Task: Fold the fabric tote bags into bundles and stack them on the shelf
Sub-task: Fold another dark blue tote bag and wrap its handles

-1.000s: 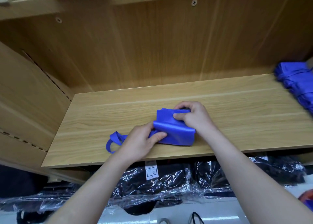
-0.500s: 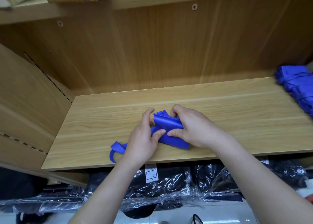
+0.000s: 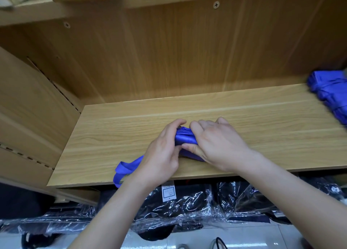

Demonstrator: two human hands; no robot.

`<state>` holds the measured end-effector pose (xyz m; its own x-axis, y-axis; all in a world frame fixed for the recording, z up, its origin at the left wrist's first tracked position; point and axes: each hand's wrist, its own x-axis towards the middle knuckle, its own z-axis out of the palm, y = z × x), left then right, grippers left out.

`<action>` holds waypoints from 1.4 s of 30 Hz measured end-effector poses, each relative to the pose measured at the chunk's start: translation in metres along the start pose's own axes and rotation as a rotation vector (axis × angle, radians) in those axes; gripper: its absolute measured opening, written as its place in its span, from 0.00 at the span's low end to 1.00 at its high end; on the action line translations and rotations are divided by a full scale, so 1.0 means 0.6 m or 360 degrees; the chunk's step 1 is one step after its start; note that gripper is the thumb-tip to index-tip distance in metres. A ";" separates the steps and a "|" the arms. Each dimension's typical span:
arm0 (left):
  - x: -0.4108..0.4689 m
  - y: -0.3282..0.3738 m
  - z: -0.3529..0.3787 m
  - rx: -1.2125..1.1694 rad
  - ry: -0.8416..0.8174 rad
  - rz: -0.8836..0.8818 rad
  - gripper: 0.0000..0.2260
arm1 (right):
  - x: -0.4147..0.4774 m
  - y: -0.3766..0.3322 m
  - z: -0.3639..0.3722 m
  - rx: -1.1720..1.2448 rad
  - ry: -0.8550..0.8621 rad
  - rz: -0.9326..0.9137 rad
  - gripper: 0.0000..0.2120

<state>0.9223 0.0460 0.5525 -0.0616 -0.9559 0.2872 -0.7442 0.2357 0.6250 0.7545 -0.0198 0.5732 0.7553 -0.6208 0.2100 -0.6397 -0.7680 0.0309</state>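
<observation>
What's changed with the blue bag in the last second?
The right hand folded the blue tote bag leftward into a narrower, thicker bundle; the left hand moved up to grip its left end. The strap still trails over the shelf edge; the stacked bundles at right stayed put.

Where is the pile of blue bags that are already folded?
In the head view, the pile of folded blue bags sits at the far right end of the wooden shelf, apart from the left hand and right hand gripping another bag.
</observation>
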 end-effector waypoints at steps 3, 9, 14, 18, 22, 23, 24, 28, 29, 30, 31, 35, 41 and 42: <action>-0.003 0.000 -0.006 -0.0161 -0.0006 0.0149 0.30 | -0.005 0.003 0.006 0.0185 -0.0043 -0.0050 0.27; 0.004 -0.008 -0.006 -0.0094 0.0161 0.0193 0.20 | -0.003 -0.001 0.011 0.0502 -0.0064 -0.0014 0.20; 0.006 -0.009 -0.029 0.0124 -0.0097 -0.0125 0.26 | -0.017 0.017 0.020 0.1099 -0.0087 0.0180 0.14; 0.006 -0.001 -0.027 0.0117 -0.0193 -0.0158 0.27 | -0.021 0.030 0.007 0.1282 -0.0036 0.0231 0.12; 0.010 0.005 -0.005 0.0208 -0.0137 -0.0139 0.20 | -0.019 0.024 -0.011 0.0814 -0.0298 0.0180 0.11; 0.011 0.005 -0.001 0.0242 -0.0086 -0.0149 0.19 | -0.019 0.021 -0.016 0.0638 -0.0332 0.0199 0.12; 0.012 0.005 0.002 0.0274 -0.0031 -0.0159 0.19 | -0.019 0.016 -0.021 0.0513 -0.0335 0.0218 0.13; 0.013 0.014 0.011 0.0276 -0.0005 -0.0202 0.18 | -0.010 0.012 -0.023 0.0641 -0.0232 0.0339 0.17; 0.012 0.013 0.008 0.0258 -0.0068 -0.0246 0.20 | -0.008 0.016 -0.021 0.0646 -0.0229 0.0321 0.15; 0.012 0.011 0.001 0.0267 -0.0131 -0.0275 0.23 | -0.006 0.021 -0.022 0.0582 -0.0221 0.0287 0.14; 0.011 0.006 -0.011 0.0333 -0.0189 -0.0278 0.24 | -0.005 0.028 -0.023 0.0492 -0.0198 0.0259 0.12; 0.006 -0.008 -0.072 0.0815 -0.0242 -0.0119 0.20 | -0.003 0.059 -0.030 0.0344 -0.0091 0.0211 0.14; -0.015 -0.018 -0.081 0.1125 0.0124 0.0512 0.12 | 0.008 0.074 -0.035 0.0263 0.0097 0.0096 0.15; -0.015 -0.012 -0.080 0.1106 0.0202 0.0605 0.09 | 0.010 0.074 -0.036 0.0261 0.0101 0.0088 0.15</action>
<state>0.9602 0.0615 0.5801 -0.3491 -0.7952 0.4958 -0.9340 0.3383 -0.1151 0.7273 -0.0544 0.5969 0.7058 -0.6556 0.2684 -0.6444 -0.7515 -0.1413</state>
